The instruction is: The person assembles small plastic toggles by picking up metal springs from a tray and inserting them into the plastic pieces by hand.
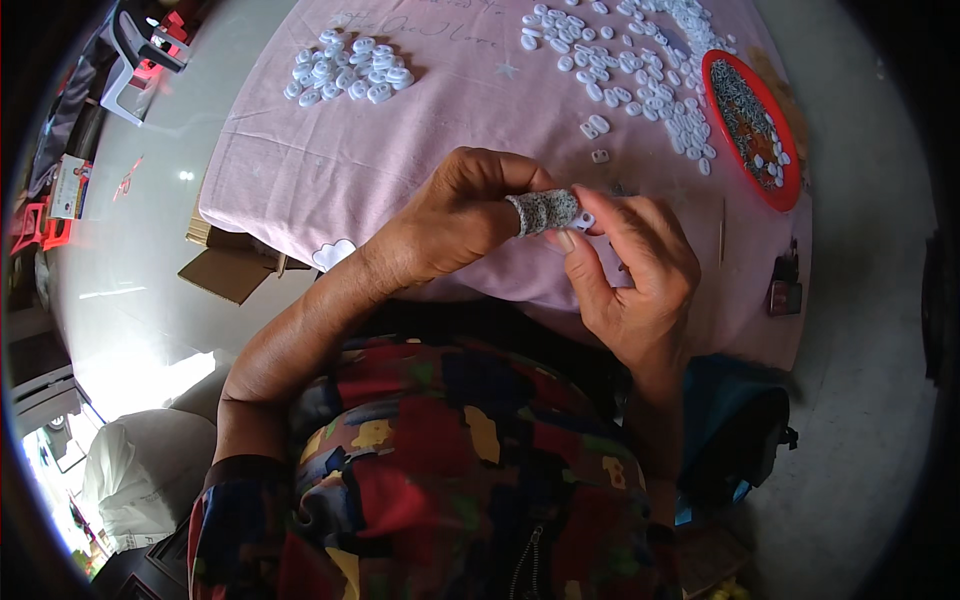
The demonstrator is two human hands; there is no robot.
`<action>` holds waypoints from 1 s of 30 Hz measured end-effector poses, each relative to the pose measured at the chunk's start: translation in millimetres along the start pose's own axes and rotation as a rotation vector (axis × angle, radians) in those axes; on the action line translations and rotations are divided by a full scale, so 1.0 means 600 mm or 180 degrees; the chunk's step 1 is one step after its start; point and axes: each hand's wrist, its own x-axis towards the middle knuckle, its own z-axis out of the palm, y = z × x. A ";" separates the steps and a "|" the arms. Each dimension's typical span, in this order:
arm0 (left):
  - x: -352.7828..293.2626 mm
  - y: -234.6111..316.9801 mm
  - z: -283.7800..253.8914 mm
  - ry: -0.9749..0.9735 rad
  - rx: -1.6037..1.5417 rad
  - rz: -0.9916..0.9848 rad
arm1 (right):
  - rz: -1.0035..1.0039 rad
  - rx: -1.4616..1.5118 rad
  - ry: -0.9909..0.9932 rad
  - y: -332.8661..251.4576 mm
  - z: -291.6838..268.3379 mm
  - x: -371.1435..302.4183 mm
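Observation:
Over the near part of the pink-covered table, my left hand [455, 215] is closed around a short, speckled grey tube-like piece [541, 212]. What it is made of is too small to tell. The fingers of my right hand [635, 265] pinch a small white oval plastic piece [585, 222] against the tube's right end. My right thumb is just below that white piece. Part of the tube is hidden by my left fingers. A loose white piece with two holes [600, 156] lies just beyond my hands.
A heap of white oval pieces [345, 68] sits far left, with a larger spread [640, 75] far right. A red oval tray [711, 95] at right holds small grey parts and several white pieces. Dark small items [785, 290] lie near the right edge. A cardboard box [232, 270] stands left.

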 end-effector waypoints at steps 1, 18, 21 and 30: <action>0.001 -0.001 -0.002 0.0003 0.0000 -0.0048 | -0.0001 0.0000 0.0002 0.002 0.001 0.000; 0.000 -0.002 0.000 0.0154 0.0206 -0.0071 | 0.0031 -0.0347 -0.0405 0.006 0.000 0.009; 0.001 0.001 0.001 0.0157 0.0236 -0.0214 | -0.0067 -0.0437 -0.0581 0.011 -0.003 0.016; -0.001 0.000 -0.007 -0.0006 0.0329 -0.0288 | -0.0178 -0.0516 -0.0982 0.022 -0.007 0.021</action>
